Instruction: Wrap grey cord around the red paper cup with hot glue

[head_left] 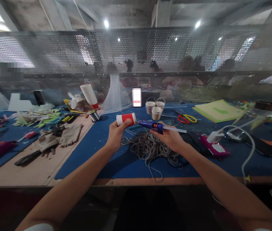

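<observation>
My left hand (117,134) grips a red and white paper cup (128,119), tipped on its side with the rim to the left. In my right hand (169,136) is a blue glue gun (149,124) with a pale glue stick (176,129) poking out of its back. The gun's nozzle is at the base end of the cup; whether it touches, I cannot tell. Beneath both hands lies a loose heap of grey cord (150,147) on the blue mat (85,154).
Several small handled cups (156,113) stand beyond my hands. Scissors (187,118), coloured sheets (219,110) and a magenta power strip (215,149) lie to the right. At left are a cup stack (89,94), wire spool (94,115), gloves (70,134) and pliers (31,157). A perforated screen (140,51) rises behind.
</observation>
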Demonstrator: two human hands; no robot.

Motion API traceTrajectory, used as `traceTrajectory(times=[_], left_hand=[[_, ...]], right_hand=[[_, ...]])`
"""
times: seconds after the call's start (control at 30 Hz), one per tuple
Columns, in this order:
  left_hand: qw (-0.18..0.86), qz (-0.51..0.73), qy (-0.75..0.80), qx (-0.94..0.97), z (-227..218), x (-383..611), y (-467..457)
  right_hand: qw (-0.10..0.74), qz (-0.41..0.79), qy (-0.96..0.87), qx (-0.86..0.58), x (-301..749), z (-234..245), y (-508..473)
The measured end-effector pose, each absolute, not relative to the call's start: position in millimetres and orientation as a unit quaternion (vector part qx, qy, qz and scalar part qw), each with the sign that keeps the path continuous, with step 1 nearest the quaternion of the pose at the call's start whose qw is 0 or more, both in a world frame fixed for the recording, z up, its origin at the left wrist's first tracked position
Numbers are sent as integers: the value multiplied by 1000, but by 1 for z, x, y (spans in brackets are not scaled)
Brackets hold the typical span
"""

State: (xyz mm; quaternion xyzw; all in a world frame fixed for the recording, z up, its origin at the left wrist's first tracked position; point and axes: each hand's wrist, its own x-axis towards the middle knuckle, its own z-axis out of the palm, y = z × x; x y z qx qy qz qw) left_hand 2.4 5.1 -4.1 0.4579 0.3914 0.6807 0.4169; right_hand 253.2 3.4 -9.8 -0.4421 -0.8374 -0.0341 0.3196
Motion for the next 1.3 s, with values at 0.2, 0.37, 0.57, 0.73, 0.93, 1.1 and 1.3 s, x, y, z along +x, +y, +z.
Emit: traceTrajectory(times=[0.2, 0.37, 0.57, 0.73, 0.93, 1.1, 1.3], left_hand=[[436, 670, 387, 460, -3, 4, 3], [444, 664, 389, 459, -6, 3, 3], [469, 648, 388, 457, -6, 5, 2], [486, 643, 386, 449, -6, 8, 2], [500, 646, 373, 440, -6, 8, 4], [506, 644, 376, 433, -5, 9, 3], [510, 642, 370, 437, -5, 9, 1]], right_hand=[[351, 38, -822, -447, 252, -7, 2], [397, 238, -756, -462, 250, 3, -2], [440, 399, -702, -392, 255, 19, -3], [467, 418, -680, -381, 267, 18, 12], [456, 348, -677, -461, 284, 10, 33], [444, 327, -661, -509, 299, 2, 48], [284, 131, -713, -628, 323, -15, 69]])
